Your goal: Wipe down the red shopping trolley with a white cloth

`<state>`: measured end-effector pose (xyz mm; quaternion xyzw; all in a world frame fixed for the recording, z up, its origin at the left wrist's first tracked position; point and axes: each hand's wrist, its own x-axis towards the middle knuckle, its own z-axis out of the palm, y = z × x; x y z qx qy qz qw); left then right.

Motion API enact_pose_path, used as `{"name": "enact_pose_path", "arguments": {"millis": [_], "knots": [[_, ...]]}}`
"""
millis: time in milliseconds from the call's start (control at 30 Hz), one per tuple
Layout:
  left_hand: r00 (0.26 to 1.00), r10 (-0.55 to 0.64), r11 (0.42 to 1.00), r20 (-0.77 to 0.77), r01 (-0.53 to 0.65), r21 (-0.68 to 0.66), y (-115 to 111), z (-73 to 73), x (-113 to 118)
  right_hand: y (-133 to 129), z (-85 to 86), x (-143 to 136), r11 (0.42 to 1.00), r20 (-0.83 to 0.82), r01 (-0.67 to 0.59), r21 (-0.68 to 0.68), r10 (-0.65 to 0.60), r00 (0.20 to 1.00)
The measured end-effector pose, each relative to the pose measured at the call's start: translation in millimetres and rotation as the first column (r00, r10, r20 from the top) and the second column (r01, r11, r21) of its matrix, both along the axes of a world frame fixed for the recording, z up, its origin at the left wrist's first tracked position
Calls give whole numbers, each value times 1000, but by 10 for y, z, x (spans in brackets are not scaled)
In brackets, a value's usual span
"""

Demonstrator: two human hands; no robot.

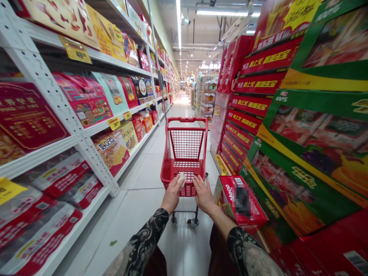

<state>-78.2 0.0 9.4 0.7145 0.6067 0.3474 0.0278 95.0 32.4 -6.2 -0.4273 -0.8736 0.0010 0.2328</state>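
A small red plastic shopping cart (188,156) stands on the floor right in front of me, and nothing shows in its basket. At its near rim is my left hand (172,194), fingers closed around a crumpled white thing that looks like a tissue (181,178). My right hand (202,194) lies against the same rim farther right. Its fingers are stretched forward and slightly apart, with nothing visible in them. The undersides of both hands are hidden.
White shelves (71,142) with boxed snacks line the left side. Stacked red drink cartons (250,101) and green fruit-picture cartons (324,153) rise close on the right. A low red-topped box (230,184) juts out near my right hand. The tiled aisle (143,170) runs straight ahead.
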Motion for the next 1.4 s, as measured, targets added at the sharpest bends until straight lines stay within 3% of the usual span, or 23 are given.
{"name": "enact_pose_path", "arguments": {"millis": [100,167,367,467,600,733,833,900,967,1067,1100,1167,1267,1400], "knots": [[997,44,999,65,-43,-12,68,76,115,33,-23,6,1000,-42,-9,-4,9,999],[993,118,992,24,-117,-55,104,77,51,43,-20,19,1000,-63,14,-10,-15,998],[970,213,975,-120,-219,-34,93,-86,-199,-8,68,42,994,-41,100,-37,-102,994],[979,147,988,-139,-152,-26,79,-117,-88,-66,90,-35,993,-69,111,-46,-114,991],[988,-10,997,-151,-2,-82,84,-103,-22,-121,98,-153,997,-93,31,-67,-37,995],[997,80,994,16,-79,-72,89,-99,-21,-136,144,-225,991,-202,-33,-126,7,979],[966,25,999,256,-13,-47,69,-72,188,-163,202,-310,980,-437,-26,-199,-65,897],[926,-21,997,377,46,-58,47,-25,370,-176,227,-375,964,-617,-4,-266,-167,769],[912,-79,987,403,128,-98,28,38,469,-161,233,-413,946,-735,1,-323,-252,629],[957,-219,952,192,252,-172,9,128,331,-40,251,-366,928,-779,-17,-372,-302,550],[974,-215,953,73,225,-203,1,149,218,29,273,-323,930,-775,6,-368,-310,551],[981,-102,963,-168,55,-263,-23,175,-43,207,353,-214,950,-760,111,-291,-300,577],[911,27,938,-412,-165,-305,-66,182,-347,515,505,-70,968,-670,224,-110,-239,703],[864,4,928,-503,-191,-320,-74,185,-422,762,532,-27,985,-369,116,-130,-156,916]]}}
